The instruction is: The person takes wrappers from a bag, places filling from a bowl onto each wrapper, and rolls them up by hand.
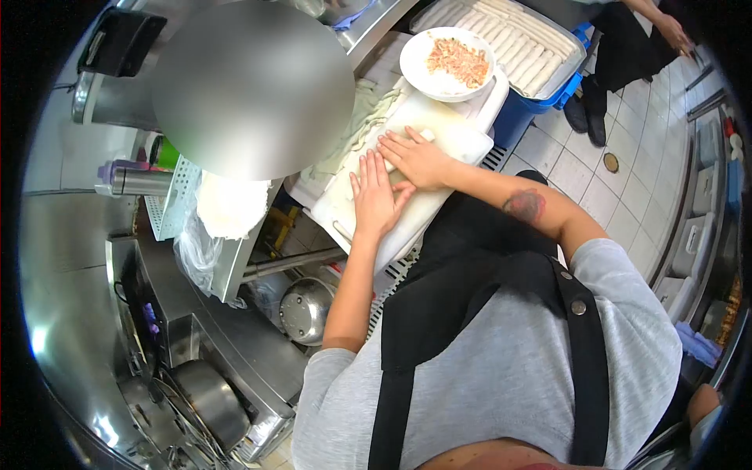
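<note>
My left hand point(376, 196) lies flat on a white cutting board point(462, 141), its fingers stretched out. Close beside it, my right hand point(415, 160) is also flat with its fingers extended. Under the fingers of both hands is a pale dough roll point(427, 135); only its end and a short stretch show. Just beyond the board stands a white bowl point(415, 74) with a shredded orange-brown filling point(458, 63). Pale, crumpled wrapper sheets point(364, 117) lie along the board's far left side.
A tray of rolled pale pieces point(521, 47) rests on a blue bin point(513, 113) at the back right. Another person's legs point(619, 59) are beyond it. At left are a teal basket point(182, 196), a white bundle point(231, 205) and a metal pot point(305, 311). A blurred oval hides the upper left.
</note>
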